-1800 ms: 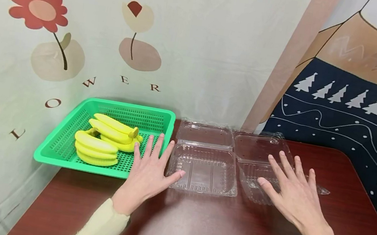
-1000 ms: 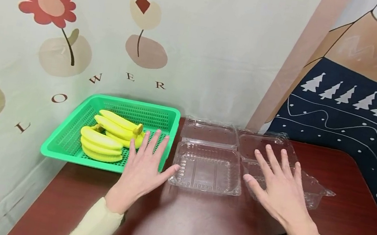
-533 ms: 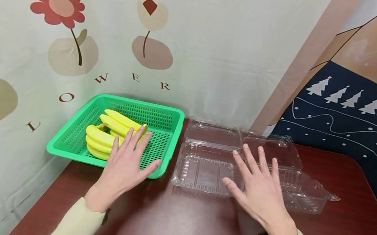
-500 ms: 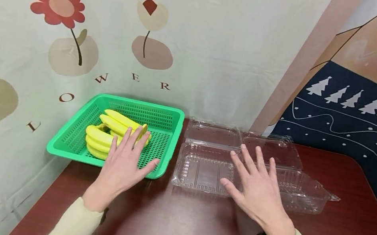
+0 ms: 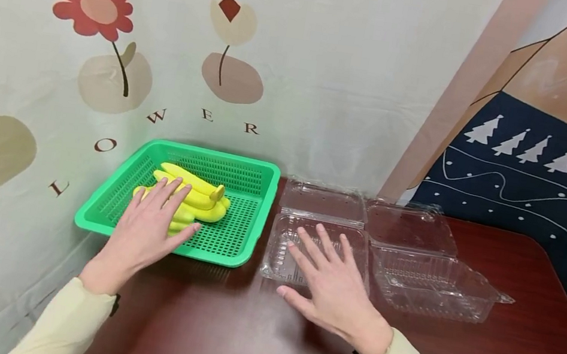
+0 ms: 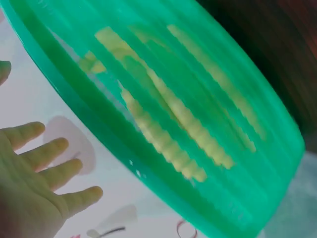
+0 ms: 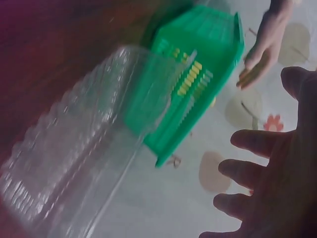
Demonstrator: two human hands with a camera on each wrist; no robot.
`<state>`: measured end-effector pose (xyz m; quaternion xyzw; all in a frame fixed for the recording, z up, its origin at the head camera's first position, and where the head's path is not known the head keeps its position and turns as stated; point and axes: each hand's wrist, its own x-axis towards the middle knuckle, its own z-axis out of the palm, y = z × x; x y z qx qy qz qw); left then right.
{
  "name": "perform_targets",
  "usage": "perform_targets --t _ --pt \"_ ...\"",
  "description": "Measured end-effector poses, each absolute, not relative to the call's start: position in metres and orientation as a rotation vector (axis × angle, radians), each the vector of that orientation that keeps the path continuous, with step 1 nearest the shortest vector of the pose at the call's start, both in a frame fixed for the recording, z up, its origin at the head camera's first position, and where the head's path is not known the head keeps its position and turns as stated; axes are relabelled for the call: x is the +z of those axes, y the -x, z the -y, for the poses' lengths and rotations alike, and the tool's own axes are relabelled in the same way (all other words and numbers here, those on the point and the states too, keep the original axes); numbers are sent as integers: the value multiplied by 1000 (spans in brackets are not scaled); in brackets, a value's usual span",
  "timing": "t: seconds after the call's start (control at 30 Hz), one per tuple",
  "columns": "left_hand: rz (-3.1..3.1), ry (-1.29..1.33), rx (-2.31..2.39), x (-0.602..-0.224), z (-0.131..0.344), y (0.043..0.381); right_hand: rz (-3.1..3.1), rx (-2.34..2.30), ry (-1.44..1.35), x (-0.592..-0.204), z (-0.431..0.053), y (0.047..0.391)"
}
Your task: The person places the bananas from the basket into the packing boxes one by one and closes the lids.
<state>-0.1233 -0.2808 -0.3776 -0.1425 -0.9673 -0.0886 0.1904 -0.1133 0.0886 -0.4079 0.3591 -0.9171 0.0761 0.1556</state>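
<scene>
My left hand (image 5: pixel 139 235) hovers over the green plastic basket (image 5: pixel 217 258), fingers spread and overlapping the nearer banana bunch (image 5: pixel 183 216) in the head view. Behind that lies another bunch of yellow bananas (image 5: pixel 204 199). The left wrist view shows the same hand (image 6: pixel 34 183) beside the basket's rim, holding nothing, with bananas showing through the slots. My right hand (image 5: pixel 334 296), also spread and bare, is over the front of the left clear clamshell container (image 5: pixel 279 249). To its right, a second clear clamshell container (image 5: pixel 432 282) stands with its lid folded back.
A dark red-brown table (image 5: pixel 240 328) carries everything. Behind it hangs a pale cloth (image 5: pixel 341 76) printed with flowers and letters. A dark blue cloth with white trees (image 5: pixel 532 151) borders the right side.
Both hands have moved left: the left one from the basket's right side to over the nearer bananas, the right one from the right container to the left container. The head view has shifted slightly.
</scene>
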Motion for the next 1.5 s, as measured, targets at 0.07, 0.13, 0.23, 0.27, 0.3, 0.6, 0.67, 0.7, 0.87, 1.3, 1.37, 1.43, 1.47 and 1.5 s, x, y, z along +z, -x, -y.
perform_targets --t 0.07,0.13,0.23,0.27,0.3,0.6,0.67,0.7,0.87,1.3,1.37,1.43,1.47,1.5 --pt "2730 423 -204 -374 291 127 2628 210 -1069 -408 -79 114" --pt "2751 450 -164 -371 299 130 2635 204 -1103 -409 -71 115" --pt "2792 494 -99 -368 311 134 2647 201 -1144 -410 -59 116" --pt "2811 505 -85 -366 314 135 2649 199 -1158 -410 -56 116" --pt "2827 518 -69 -366 318 136 2653 198 -1172 -410 -52 116" --pt "2951 716 -39 -369 355 151 2659 157 -1276 -419 -31 110" --pt "2977 759 -42 -370 361 155 2645 152 -1276 -420 -29 109" --pt "2990 777 -42 -370 363 157 2638 151 -1274 -420 -29 109" --pt "3047 833 -37 -371 369 167 2610 132 -1273 -420 -28 109" --pt "3201 799 -98 -370 371 187 2575 62 -1269 -424 -24 106" --pt "3195 800 -103 -369 371 186 2568 72 -1267 -425 -25 105" --pt "3178 806 -100 -370 371 184 2567 81 -1266 -426 -26 105" --pt "3166 807 -91 -370 371 183 2568 83 -1264 -426 -26 105" --pt "3146 817 -72 -370 371 182 2572 82 -1260 -426 -27 105"
